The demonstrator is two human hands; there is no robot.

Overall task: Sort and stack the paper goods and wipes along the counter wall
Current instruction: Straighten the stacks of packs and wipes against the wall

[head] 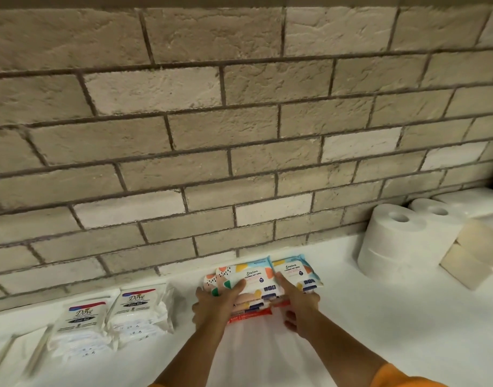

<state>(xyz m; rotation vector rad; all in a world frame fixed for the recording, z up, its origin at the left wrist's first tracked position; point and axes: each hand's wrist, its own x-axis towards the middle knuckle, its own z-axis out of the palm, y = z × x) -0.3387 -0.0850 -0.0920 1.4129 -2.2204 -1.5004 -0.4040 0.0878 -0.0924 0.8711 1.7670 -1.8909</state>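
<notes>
A stack of colourful wet-wipe packs (250,277) sits on the white counter (379,317) near the brick wall, with a red-edged pack at the bottom. My left hand (216,300) grips the stack's left side, thumb on the top pack. My right hand (298,303) grips its right side, index finger on top. A second colourful wipe pack (295,272) lies just right of the stack, partly under my right hand. Two piles of white Dove wipe packs (80,328) (140,311) stand to the left.
White toilet paper rolls (393,241) stand stacked at the right by the wall, with more rolls (435,213) behind. Beige folded paper packs (471,255) lean beside them. Flat white items (22,350) lie at the far left.
</notes>
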